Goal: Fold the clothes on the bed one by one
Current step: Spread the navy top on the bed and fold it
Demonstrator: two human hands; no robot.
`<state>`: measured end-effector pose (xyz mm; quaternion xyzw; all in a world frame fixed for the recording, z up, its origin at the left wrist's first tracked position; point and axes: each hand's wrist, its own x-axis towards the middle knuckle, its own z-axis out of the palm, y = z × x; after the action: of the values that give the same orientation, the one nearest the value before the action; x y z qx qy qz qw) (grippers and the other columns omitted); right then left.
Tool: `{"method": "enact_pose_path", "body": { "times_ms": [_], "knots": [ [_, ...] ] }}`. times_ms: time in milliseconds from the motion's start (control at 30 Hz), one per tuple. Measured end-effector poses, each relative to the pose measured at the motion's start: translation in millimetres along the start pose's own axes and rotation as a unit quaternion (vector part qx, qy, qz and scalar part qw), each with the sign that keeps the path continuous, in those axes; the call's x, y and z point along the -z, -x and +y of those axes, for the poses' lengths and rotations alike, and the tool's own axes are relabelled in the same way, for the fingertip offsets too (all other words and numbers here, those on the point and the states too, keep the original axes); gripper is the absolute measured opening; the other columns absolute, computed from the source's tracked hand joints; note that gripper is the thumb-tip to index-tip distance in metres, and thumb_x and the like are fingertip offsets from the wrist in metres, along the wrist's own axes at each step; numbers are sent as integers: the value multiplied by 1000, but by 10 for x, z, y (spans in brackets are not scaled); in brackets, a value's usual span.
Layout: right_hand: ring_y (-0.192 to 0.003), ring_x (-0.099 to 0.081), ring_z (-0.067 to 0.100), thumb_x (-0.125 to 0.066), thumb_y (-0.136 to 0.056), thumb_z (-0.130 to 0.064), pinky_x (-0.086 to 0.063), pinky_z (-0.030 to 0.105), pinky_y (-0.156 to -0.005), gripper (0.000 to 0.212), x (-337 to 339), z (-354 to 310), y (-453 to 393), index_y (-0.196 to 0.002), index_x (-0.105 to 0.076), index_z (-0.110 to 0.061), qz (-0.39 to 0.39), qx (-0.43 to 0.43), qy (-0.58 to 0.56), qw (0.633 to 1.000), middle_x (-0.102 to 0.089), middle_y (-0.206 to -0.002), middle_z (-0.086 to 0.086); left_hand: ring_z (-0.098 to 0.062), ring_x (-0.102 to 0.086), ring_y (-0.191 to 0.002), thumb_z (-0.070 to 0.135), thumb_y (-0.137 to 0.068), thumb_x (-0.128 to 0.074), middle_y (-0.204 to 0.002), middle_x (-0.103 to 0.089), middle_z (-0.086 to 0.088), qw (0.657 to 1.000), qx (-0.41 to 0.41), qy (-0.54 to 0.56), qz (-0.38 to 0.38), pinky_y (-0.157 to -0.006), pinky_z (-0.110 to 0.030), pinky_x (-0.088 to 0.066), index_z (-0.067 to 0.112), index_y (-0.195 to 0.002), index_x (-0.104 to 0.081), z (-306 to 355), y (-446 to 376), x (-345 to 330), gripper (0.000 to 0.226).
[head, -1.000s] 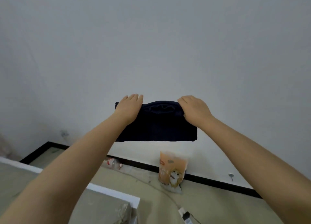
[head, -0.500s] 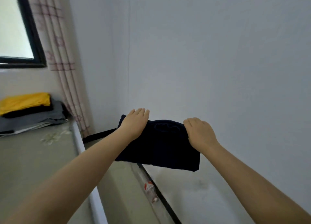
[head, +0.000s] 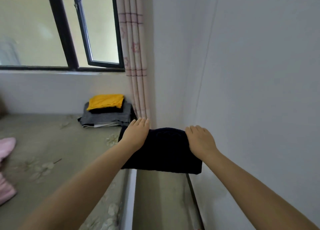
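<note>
Folded dark navy garment held in air over gap between bed edge and wall, just right of bed. Left hand grips its upper left edge, fingers together over top fold, arm stretched forward. Right hand grips upper right edge, fingers curled over fold, arm extended likewise. Stack of folded clothes, yellow on top, at far bed corner by curtain. Pink garment at left edge.

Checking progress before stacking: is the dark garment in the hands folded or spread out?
Folded: the dark garment is a compact rectangle held between left hand and right hand.
</note>
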<state>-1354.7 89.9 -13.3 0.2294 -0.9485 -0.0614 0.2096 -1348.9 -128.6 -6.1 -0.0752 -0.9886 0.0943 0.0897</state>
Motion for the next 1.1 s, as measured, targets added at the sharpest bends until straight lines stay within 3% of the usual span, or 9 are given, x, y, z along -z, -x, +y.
{"method": "enact_pose_path", "body": {
  "times_ms": [67,100,133,200,267,567,733,933,1100],
  "knots": [
    [-62,-64,23,-83,-49,-5,-50,24,-58,31,-232,0,-430,-75,-68,-3,21,38,-19,999,-66,-69,10,-25,-3,-143,7,-96,-32,-154,-5,-14,999,29,-9,-21,-115,-34,-4,2,-145,-1,-206,-303,-162,58],
    [-67,-66,25,-84,-48,-5,-53,25,-62,34,-383,8,-650,-78,-69,0,17,41,-40,998,-68,-74,15,-25,-1,-143,7,-97,-31,-155,-2,-14,998,40,-19,-35,-115,-34,-3,3,-145,1,-312,-462,-237,58],
    [-86,-66,29,-77,-61,-5,-52,30,-77,37,-550,4,-889,-95,-66,5,0,45,-69,997,-67,-93,23,-25,0,-143,7,-97,-29,-155,0,-14,997,52,-28,-49,-115,-34,-2,3,-145,2,-424,-630,-315,58],
    [-131,-38,30,-44,-91,-7,-28,35,-109,46,-936,22,-1410,-135,-35,5,-27,70,-99,992,-38,-140,24,-25,3,-143,5,-97,-28,-155,3,-14,994,83,-42,-57,-115,-34,-1,3,-145,4,-657,-983,-477,58],
    [-141,-15,28,-26,-97,-8,-11,37,-115,50,-1236,20,-1960,-145,-13,-2,-35,91,-112,989,-14,-153,17,-25,5,-143,2,-96,-28,-155,5,-14,990,116,-53,-65,-115,-34,0,3,-145,6,-899,-1326,-624,59],
    [-143,-4,27,-22,-97,-11,-5,39,-116,52,-2147,-837,-4244,-146,-7,-7,-33,225,-136,964,-7,-155,13,-25,3,-143,2,-96,-28,-155,4,-14,959,264,-57,-88,-116,-34,-1,3,-145,7,-2503,-2273,-1337,60],
    [-144,2,26,-20,-98,-12,2,40,-116,52,-2635,-1460,-5432,-147,-3,-9,-75,259,-129,954,-2,-156,11,-26,3,-143,3,-96,-28,-154,3,-15,951,284,-48,-110,-116,-35,-2,2,-144,7,-3637,-2941,-1818,60],
    [-144,0,25,-19,-97,-11,-1,38,-116,52,-3089,-1822,-6714,-147,-4,-9,-113,268,-121,949,-2,-156,10,-27,1,-143,4,-97,-28,-154,1,-16,945,292,-34,-144,-117,-36,-2,0,-144,5,-4633,-3803,-2233,58],
    [-144,-2,24,-21,-97,-10,-2,38,-116,52,-3352,-1993,-7979,-147,-6,-11,-92,253,-142,953,-4,-156,9,-27,-5,-143,6,-98,-24,-154,-5,-18,947,302,-40,-102,-115,-36,-3,-1,-144,1,-5478,-4764,-2364,53]
  ]
}}
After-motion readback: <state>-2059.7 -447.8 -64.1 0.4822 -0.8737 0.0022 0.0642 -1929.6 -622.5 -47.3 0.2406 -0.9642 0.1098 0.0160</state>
